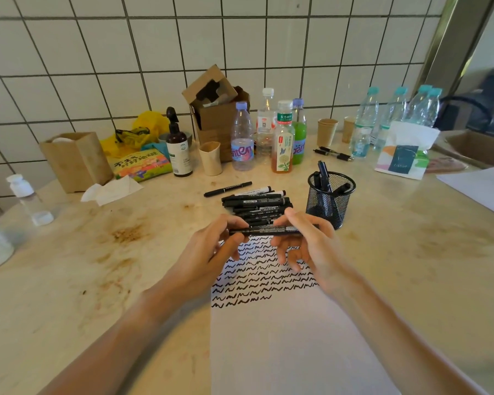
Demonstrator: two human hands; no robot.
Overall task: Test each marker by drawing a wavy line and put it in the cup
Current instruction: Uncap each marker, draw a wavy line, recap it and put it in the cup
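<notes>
— While the sheet of paper [291, 337] lies flat on the tabletop [97, 280], what is held above it?

— A black marker [265, 230] is held level over the upper part of the sheet, gripped at its left end by the left hand [211, 252] and along its right part by the right hand [305, 243]. Both hands are closed around it with fingertips; the lower fingers of the right hand are curled loosely beneath.

— What is seen on the sheet?

— Rows of black wavy lines [257, 277] are drawn across its upper part; the lower part is blank.

— And the other markers?

— A pile of markers [257, 203] is laid just behind the hands, with one single marker [227, 189] set apart at its far left. A black mesh cup [330, 198] is placed just right of the pile, and a few markers [324, 173] are stood inside it. Bottles [268, 132] and paper cups [327, 132] are lined up along the tiled wall [126, 52].
</notes>
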